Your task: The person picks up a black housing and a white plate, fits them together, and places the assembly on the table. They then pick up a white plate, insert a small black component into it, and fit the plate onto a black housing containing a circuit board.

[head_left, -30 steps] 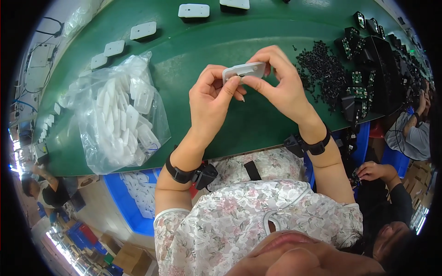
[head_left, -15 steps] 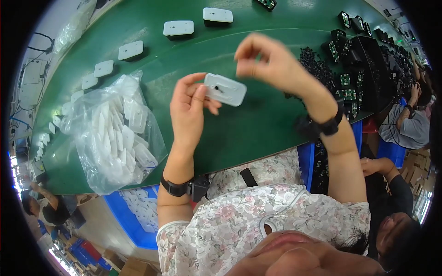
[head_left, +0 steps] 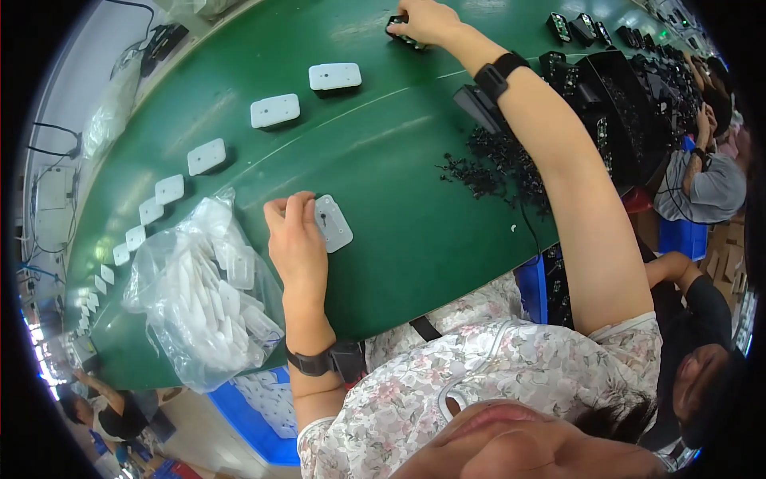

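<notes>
My left hand [head_left: 298,239] is closed on the left edge of a white plastic cover [head_left: 336,227], a rounded rectangle with small holes and a dark spot near its gripped side. My right hand [head_left: 429,21] reaches to the far side of the green table, its fingers closed round a black housing [head_left: 409,40] with a green circuit board showing in it. The housing's far part is hidden by the fingers. Left of it stand black housings topped with white covers, one [head_left: 335,77] being the nearest to my right hand.
A clear plastic bag [head_left: 203,295] of white covers lies on the green table [head_left: 415,263], left of my left hand. Small black parts [head_left: 499,164] are heaped under my right forearm, near a black bin [head_left: 618,96]. Co-workers sit on both sides.
My right hand has gone from beside the white cover to the far black housing and taken hold of it. My left hand has moved left and nearer with the cover.
</notes>
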Available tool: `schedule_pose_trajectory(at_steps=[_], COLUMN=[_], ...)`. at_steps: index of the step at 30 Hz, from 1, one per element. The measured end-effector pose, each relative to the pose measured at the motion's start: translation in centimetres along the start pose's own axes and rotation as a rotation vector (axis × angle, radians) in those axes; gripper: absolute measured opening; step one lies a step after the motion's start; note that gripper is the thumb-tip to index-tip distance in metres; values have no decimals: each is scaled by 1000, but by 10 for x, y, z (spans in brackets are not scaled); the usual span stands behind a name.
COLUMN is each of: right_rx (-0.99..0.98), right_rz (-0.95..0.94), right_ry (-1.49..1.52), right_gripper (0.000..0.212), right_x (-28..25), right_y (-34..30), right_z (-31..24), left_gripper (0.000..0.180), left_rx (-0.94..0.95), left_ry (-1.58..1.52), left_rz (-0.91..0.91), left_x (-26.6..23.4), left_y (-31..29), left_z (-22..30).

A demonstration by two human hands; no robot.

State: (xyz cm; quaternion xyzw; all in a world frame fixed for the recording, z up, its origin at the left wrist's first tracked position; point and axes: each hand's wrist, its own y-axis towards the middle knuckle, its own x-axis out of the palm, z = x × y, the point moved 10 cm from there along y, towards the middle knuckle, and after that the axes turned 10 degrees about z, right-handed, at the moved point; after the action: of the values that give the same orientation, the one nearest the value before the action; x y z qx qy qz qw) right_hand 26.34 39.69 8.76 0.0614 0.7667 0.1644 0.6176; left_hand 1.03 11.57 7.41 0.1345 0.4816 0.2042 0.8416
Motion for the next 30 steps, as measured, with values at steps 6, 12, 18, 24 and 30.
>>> schedule_pose_trajectory(at_steps=[6, 12, 18, 24, 30], right_rx=[-466, -355, -132, -110, -687], right_rz=[11, -183, 29, 5, -27], right_ry=[844, 427, 77, 363, 763], right_gripper=[22, 38, 45, 33, 35], right_x=[-30, -8, -4, -7, -44], right_y=[-61, -95, -90, -104, -202], right_z=[-31, 3, -10, -35, -164], left_gripper=[54, 67, 57, 58, 55], left_rx=[89, 232, 315, 355, 124], left_ry=[337, 415, 173, -47, -346], left_rz=[-41, -3, 33, -7, 6], left_x=[2, 11, 10, 19, 8], left_y=[-14, -26, -32, -31, -27], left_z=[9, 22, 17, 7, -20])
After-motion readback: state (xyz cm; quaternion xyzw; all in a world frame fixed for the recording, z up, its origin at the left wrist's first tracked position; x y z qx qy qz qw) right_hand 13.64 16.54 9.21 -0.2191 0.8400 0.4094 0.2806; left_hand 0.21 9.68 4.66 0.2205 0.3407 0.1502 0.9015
